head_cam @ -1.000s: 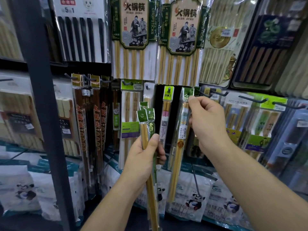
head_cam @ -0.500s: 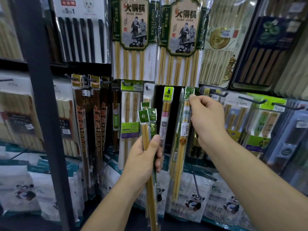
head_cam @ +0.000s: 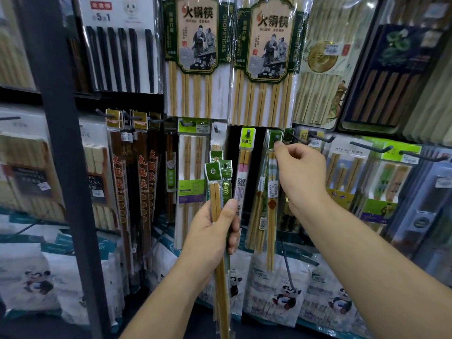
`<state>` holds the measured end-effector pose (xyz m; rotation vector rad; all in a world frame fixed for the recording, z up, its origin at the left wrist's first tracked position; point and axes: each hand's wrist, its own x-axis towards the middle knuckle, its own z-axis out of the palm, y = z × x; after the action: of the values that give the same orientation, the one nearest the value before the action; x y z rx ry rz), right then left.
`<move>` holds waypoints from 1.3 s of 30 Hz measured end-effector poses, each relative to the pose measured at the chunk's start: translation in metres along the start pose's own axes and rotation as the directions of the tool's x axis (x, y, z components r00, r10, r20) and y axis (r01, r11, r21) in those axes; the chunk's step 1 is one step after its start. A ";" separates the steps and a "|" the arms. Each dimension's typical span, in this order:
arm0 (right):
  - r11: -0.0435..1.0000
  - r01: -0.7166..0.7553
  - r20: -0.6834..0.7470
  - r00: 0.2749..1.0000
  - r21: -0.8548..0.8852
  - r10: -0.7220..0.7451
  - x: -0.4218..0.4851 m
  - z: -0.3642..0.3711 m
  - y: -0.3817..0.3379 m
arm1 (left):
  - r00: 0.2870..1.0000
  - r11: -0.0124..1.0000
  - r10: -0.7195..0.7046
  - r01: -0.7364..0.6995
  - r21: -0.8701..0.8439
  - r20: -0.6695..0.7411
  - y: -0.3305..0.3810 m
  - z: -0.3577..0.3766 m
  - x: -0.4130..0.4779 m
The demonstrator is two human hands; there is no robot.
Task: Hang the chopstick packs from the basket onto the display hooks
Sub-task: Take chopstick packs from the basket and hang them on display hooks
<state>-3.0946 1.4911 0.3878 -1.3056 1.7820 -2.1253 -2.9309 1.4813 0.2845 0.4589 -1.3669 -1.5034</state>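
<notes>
My left hand (head_cam: 215, 231) grips a bundle of slim bamboo chopstick packs (head_cam: 218, 184) with green headers, held upright in front of the display. My right hand (head_cam: 300, 174) reaches up and pinches the top of another green-header chopstick pack (head_cam: 271, 199) just under its header. That header sits at a black display hook (head_cam: 276, 137), and the pack hangs down among similar packs. The basket is out of view.
A black upright post (head_cam: 61, 167) stands at the left. Large chopstick packs (head_cam: 195, 57) hang above, and panda-printed bags (head_cam: 281, 289) fill the shelf below. Bare black hooks (head_cam: 297, 139) stick out just right of my right hand.
My right hand has shifted the pack's header slightly up and left to the hook. My left hand keeps its bundle almost still.
</notes>
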 end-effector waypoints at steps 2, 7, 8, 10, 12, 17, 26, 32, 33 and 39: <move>1.000 0.004 -0.010 1.000 -0.007 -0.005 0.002 0.002 0.002 | 1.000 1.000 -0.001 0.001 0.005 0.000 0.000 0.000 0.000; 0.999 -0.006 -0.027 1.000 -0.036 0.005 0.002 0.005 0.006 | 1.000 1.000 0.002 -0.002 0.002 0.008 0.002 0.001 0.000; 0.999 -0.018 -0.032 0.999 -0.030 0.017 0.001 0.005 0.007 | 1.000 1.000 -0.002 0.002 -0.015 0.012 0.003 0.001 0.000; 0.999 -0.036 -0.047 0.998 -0.015 0.035 -0.006 0.004 0.008 | 1.000 0.998 -0.014 0.015 -0.057 0.019 0.004 0.001 -0.001; 0.999 -0.043 -0.048 0.998 -0.018 0.042 -0.017 0.001 0.008 | 0.999 0.997 -0.022 0.024 -0.076 0.023 0.004 0.001 0.000; 1.000 -0.024 0.283 0.959 -0.005 0.025 -0.051 -0.001 0.001 | 0.999 0.998 -0.033 0.035 -0.057 0.030 0.002 0.003 0.000; 0.993 -0.094 0.419 0.906 0.071 0.056 -0.063 -0.001 -0.011 | 0.987 0.996 -0.042 0.053 -0.068 0.158 0.005 0.004 -0.007; 1.000 -0.029 0.318 0.948 0.010 0.024 -0.057 -0.002 -0.004 | 0.992 0.985 -0.065 0.082 -0.155 0.111 0.002 0.007 -0.006; 1.000 -0.023 0.285 0.958 0.018 0.017 -0.055 -0.003 -0.004 | 0.995 0.982 -0.073 0.084 -0.170 0.070 0.001 0.006 -0.005; 0.992 0.014 0.123 0.992 0.124 -0.030 -0.030 -0.012 -0.020 | 0.995 0.997 -0.073 0.074 0.005 -0.067 -0.003 -0.003 0.003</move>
<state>-3.0746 1.5231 0.3883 -1.3990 1.5701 -2.0775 -2.9306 1.4764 0.2820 0.5653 -1.3162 -1.5293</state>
